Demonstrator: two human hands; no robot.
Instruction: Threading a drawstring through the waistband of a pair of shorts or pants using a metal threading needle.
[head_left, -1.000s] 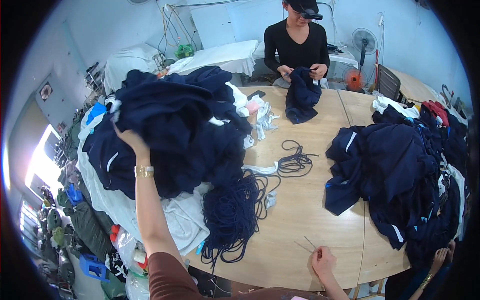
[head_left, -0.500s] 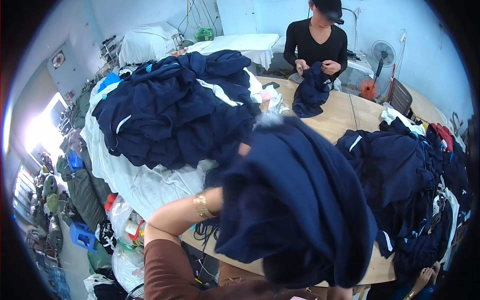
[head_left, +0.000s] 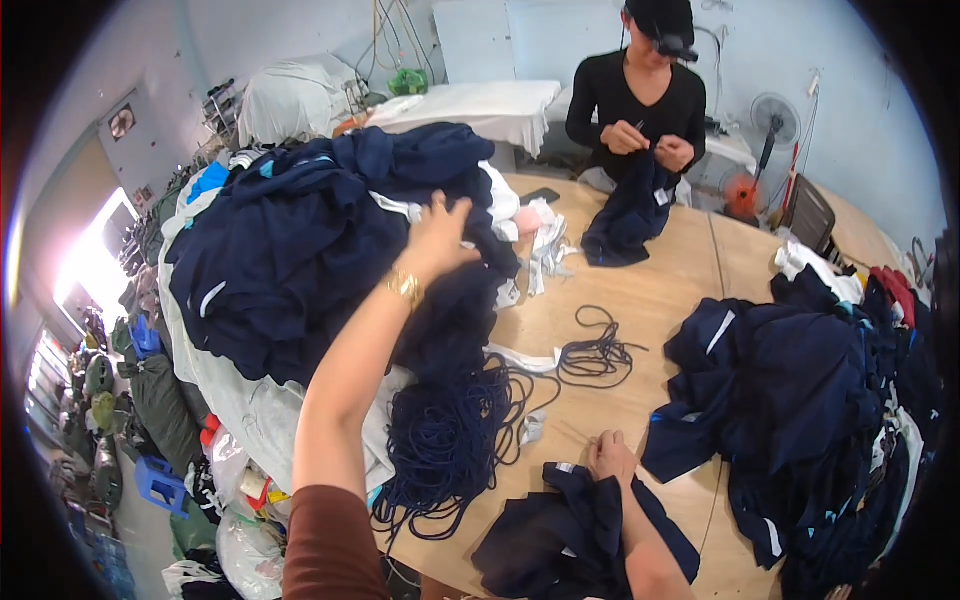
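Observation:
My left hand [head_left: 438, 240] reaches out over a big heap of navy garments [head_left: 300, 240], fingers spread and gripping nothing. A white strip [head_left: 395, 205] lies on the heap beside it. Near the table's front edge, my right hand [head_left: 612, 458] has its fingers closed around a thin stick-like tool [head_left: 576, 437], whose exact kind is too fine to make out. Under my right wrist lies a crumpled navy garment [head_left: 545, 530]. A tangled bundle of navy cords [head_left: 445, 450] is to its left, and a smaller coil of cord [head_left: 597, 360] lies farther back.
Across the wooden table [head_left: 660, 285] a person in black [head_left: 640, 110] handles a navy garment [head_left: 635, 210]. Another navy garment pile [head_left: 790, 370] covers the right side. White scraps [head_left: 545, 250] and a dark phone [head_left: 540, 196] lie near the far edge. Bags and a blue stool [head_left: 160, 485] stand at left.
The navy garment held up in front of me is down on the table by the front edge. My left hand has moved forward to the heap. The person opposite has raised their hands slightly.

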